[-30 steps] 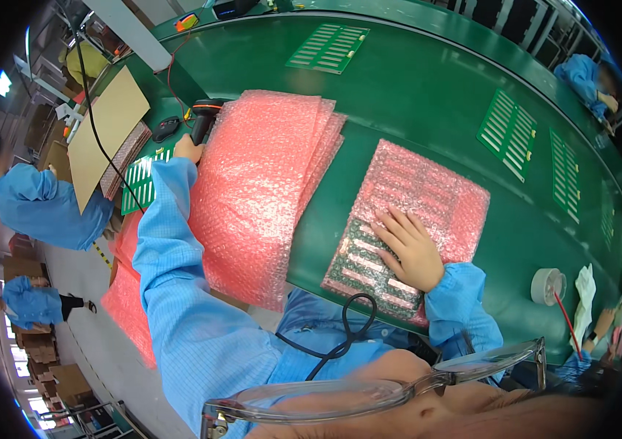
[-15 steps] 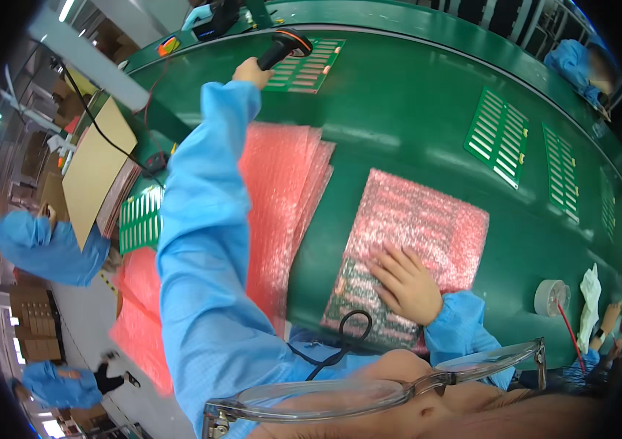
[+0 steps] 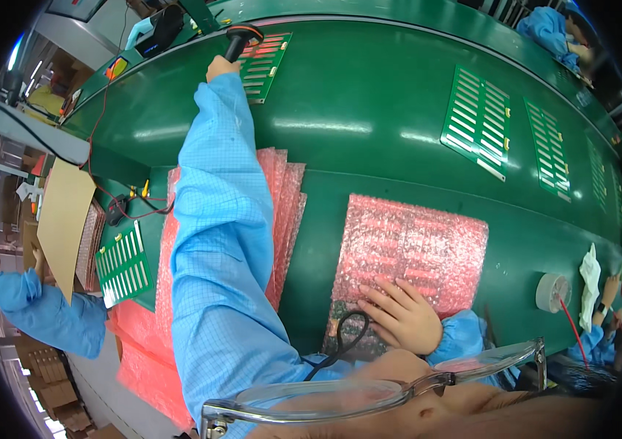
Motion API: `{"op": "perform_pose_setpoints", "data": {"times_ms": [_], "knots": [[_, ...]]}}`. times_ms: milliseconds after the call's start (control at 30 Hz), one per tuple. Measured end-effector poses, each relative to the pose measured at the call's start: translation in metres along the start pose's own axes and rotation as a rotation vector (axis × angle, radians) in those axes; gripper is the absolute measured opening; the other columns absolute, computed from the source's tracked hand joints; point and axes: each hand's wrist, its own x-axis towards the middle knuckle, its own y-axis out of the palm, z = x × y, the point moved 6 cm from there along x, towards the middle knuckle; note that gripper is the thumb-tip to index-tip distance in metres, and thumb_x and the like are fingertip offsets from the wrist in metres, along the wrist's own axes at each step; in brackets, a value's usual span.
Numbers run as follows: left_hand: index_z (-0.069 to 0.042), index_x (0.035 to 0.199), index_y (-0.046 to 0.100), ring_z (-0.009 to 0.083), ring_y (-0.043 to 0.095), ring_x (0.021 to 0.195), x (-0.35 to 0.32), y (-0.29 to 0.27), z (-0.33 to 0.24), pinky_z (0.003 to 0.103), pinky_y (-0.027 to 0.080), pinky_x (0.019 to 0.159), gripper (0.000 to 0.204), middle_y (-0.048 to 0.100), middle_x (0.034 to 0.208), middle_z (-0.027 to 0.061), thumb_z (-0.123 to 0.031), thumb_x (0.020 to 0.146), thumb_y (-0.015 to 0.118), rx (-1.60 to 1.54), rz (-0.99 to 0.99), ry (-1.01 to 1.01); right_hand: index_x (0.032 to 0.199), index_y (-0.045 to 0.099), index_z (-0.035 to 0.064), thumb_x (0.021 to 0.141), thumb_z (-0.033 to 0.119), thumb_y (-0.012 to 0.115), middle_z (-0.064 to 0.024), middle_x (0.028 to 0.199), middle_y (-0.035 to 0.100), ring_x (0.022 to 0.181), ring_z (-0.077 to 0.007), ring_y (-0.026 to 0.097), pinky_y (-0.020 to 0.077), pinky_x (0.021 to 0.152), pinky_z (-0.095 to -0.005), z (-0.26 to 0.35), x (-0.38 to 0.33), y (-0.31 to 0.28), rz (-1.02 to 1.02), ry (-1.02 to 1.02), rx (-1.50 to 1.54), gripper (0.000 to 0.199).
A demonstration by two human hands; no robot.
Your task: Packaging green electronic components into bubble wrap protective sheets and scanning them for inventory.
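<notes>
My left arm reaches far out to the table's back left, where my left hand (image 3: pixel 222 68) is closed round the handle of a black barcode scanner (image 3: pixel 238 45) with an orange trim. Beneath and beside the scanner lies a green circuit board panel (image 3: pixel 260 79) with rows of pale strips; red light falls on its upper part. Nearer me, my right hand (image 3: pixel 402 316) lies flat, fingers stretched, on a pink bubble-wrap bag (image 3: pixel 413 241). Through the wrap a board with pale strips shows faintly. A black cord loop (image 3: pixel 355 333) hangs in front of the bag's lower left corner.
Pink bubble-wrap sheets (image 3: pixel 289 212) are stacked partly under my left arm. Another green panel (image 3: pixel 122 265) sits at the left edge, beside a tan board (image 3: pixel 66 219). More panels (image 3: pixel 478 121) lie at the right. A round tape roll (image 3: pixel 553 293) and co-workers (image 3: pixel 47 307) are also in view.
My view has shifted, so the scene sits differently. The scanner is still over the far-left panel, now with red light on it. My right hand stays on the bag.
</notes>
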Motion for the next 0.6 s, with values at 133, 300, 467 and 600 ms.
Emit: {"op": "perform_pose_setpoints", "data": {"times_ms": [133,300,467,600], "knots": [[-0.006,0.095,0.061,0.0316,0.061,0.089,-0.009,-0.084,-0.009,0.039,0.048,0.078,0.04,0.063,0.093,0.0165,-0.036,0.069,0.068,0.217,-0.015,0.172,0.115,0.053,0.0084,0.07,0.017,0.062,-0.0088,0.126,0.046,0.118,-0.0282,0.041,0.0304,0.097,-0.0421,0.006,0.003,-0.002,-0.075,-0.049,0.008,0.047],[-0.005,0.098,0.058,0.0338,0.059,0.087,-0.077,-0.188,-0.039,0.041,0.046,0.075,0.04,0.062,0.09,0.0184,-0.033,0.07,0.065,0.307,0.08,0.459,0.114,0.054,0.0086,0.072,0.017,0.061,-0.0086,0.125,0.047,0.12,-0.028,0.04,0.0308,0.097,-0.0419,0.01,-0.002,-0.003,-0.107,-0.032,-0.031,0.043],[-0.001,0.091,0.054,0.0392,0.057,0.079,-0.207,-0.305,-0.012,0.043,0.044,0.067,0.031,0.058,0.081,0.0222,-0.026,0.074,0.064,0.375,0.138,0.516,0.118,0.05,0.0084,0.074,0.016,0.06,-0.0101,0.128,0.044,0.123,-0.0289,0.037,0.0288,0.099,-0.0422,0.013,-0.006,-0.004,-0.091,-0.058,-0.022,0.045],[-0.001,0.092,0.051,0.0406,0.056,0.078,-0.268,-0.331,0.066,0.046,0.044,0.064,0.028,0.058,0.085,0.0214,-0.02,0.075,0.063,0.31,0.132,0.5,0.117,0.049,0.0051,0.079,0.01,0.055,-0.0144,0.119,0.05,0.114,-0.0316,0.044,0.0362,0.093,-0.0394,0.005,-0.004,-0.02,-0.006,-0.058,0.195,0.039]]}}
